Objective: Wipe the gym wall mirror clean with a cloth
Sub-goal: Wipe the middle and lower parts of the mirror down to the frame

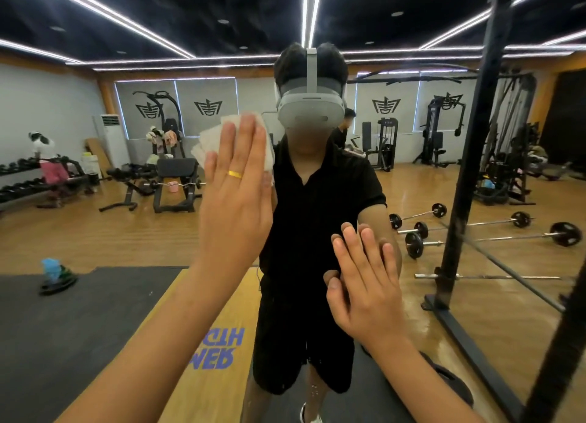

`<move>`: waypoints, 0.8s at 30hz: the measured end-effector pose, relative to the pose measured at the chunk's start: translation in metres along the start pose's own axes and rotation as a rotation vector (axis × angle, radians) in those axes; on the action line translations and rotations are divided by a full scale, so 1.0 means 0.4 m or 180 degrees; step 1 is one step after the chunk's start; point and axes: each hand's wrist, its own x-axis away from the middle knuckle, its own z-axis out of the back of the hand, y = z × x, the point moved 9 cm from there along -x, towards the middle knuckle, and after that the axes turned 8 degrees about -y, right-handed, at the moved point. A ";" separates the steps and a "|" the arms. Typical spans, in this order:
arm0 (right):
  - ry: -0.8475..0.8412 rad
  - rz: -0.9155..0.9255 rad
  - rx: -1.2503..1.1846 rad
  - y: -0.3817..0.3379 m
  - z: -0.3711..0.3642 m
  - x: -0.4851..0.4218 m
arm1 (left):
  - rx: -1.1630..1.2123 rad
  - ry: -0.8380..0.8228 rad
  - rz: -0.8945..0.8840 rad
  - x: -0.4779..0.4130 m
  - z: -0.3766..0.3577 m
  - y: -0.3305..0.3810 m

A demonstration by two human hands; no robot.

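Cloth [204, 143] flat under upright left hand [236, 184]

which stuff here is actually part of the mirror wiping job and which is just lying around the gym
Job:
white cloth, pressed to the mirror by the flat left hand
right hand, flat on the glass

Lying about:
barbells on the floor
weight bench
dumbbell rack
black rack frame
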 end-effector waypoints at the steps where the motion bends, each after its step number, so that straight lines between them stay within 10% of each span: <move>1: 0.0007 0.0007 -0.0003 0.000 0.000 0.002 | 0.0061 0.0025 0.0015 -0.022 0.005 0.003; 24: -0.0053 -0.0580 -0.0744 -0.059 0.026 -0.004 | -0.0698 -0.0536 -0.1030 0.209 -0.033 -0.093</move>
